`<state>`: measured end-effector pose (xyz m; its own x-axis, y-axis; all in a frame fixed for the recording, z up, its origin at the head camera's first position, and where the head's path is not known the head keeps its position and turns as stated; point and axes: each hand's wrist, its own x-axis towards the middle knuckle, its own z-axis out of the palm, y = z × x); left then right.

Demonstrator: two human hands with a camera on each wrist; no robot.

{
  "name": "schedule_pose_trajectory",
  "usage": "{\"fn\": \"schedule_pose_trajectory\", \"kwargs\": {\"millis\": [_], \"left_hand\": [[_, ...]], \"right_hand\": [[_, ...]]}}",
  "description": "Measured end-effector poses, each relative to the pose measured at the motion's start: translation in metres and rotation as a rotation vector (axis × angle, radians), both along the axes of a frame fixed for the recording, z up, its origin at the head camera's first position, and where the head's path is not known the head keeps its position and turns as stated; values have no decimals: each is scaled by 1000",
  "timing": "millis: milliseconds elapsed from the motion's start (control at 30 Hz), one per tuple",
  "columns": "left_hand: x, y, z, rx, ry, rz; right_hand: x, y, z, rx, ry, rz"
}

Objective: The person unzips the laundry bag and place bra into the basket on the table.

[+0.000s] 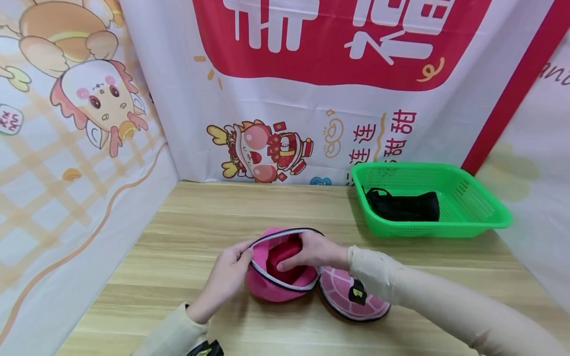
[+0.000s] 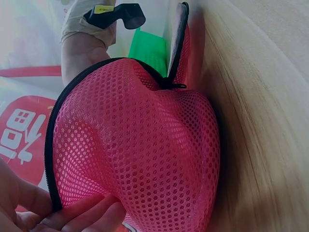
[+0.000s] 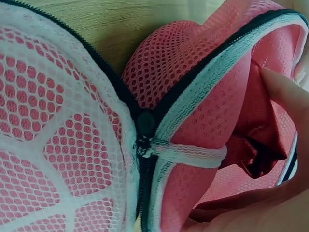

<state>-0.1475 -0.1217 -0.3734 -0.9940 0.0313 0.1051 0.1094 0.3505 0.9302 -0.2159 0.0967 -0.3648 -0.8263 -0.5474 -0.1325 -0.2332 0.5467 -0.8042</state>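
Note:
A round pink mesh laundry bag point(image 1: 271, 292) stands unzipped on the table, its mouth facing up. My left hand point(image 1: 230, 267) pinches the zippered rim on the left; in the left wrist view its fingers point(image 2: 91, 212) lie against the mesh. My right hand point(image 1: 313, 252) reaches into the mouth from the right, holding a dark red satin garment point(image 1: 282, 252) between thumb and fingers. Its fingertips are partly hidden inside the bag. In the right wrist view the satin point(image 3: 260, 140) is creased beside the thumb. The bag's round lid point(image 1: 345, 296) lies folded out to the right, joined at the zipper.
A green plastic basket point(image 1: 445, 228) sits at the back right, with a black cloth item point(image 1: 407, 206) inside. Printed curtains point(image 1: 285, 104) hang behind and along both sides of the wooden table point(image 1: 200, 207).

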Motion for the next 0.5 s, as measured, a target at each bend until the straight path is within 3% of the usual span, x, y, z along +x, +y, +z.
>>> {"fn": "schedule_pose_trajectory", "kwargs": {"millis": [300,500], "left_hand": [[-2,2,2,-32,-26,13],[-2,4,3,-44,-24,6]], "right_hand": [[-6,1,-2,-32,-35,77],[-9,1,-2,-6,-114,65]]}}
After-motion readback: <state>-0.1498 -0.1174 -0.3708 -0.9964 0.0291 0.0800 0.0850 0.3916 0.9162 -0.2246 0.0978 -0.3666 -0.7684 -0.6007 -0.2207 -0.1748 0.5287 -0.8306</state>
